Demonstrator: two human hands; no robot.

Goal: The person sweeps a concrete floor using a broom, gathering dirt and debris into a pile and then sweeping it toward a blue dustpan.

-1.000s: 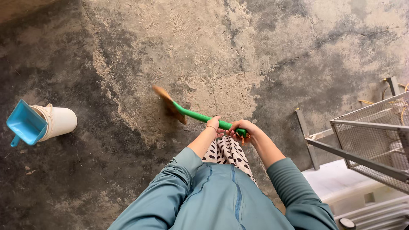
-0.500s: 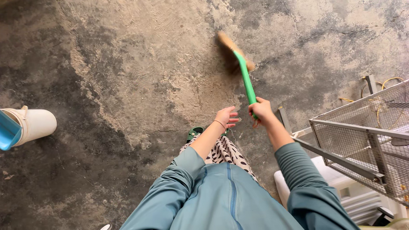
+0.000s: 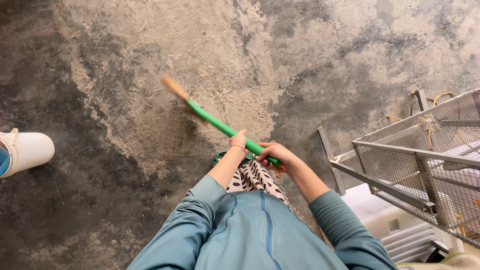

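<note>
Broom (image 3: 220,126): swung back from far right to far left over the concrete floor (image 3: 310,55); bristle end blurred, probably brushing it.
Left hand (image 3: 239,141): fingers regripping the green handle.
Right hand (image 3: 272,152): fingers closed on the handle's near end.

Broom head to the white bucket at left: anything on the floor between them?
Nothing: the head view shows only bare, stained concrete floor between the blurred broom head and the white bucket. Both hands grip the green handle.

The floor (image 3: 150,40) is rough bare concrete, mottled pale and dark grey; a white bucket (image 3: 29,150) lies at its left edge; a metal mesh rack (image 3: 425,160) stands at right, beside a white crate (image 3: 395,225).
</note>
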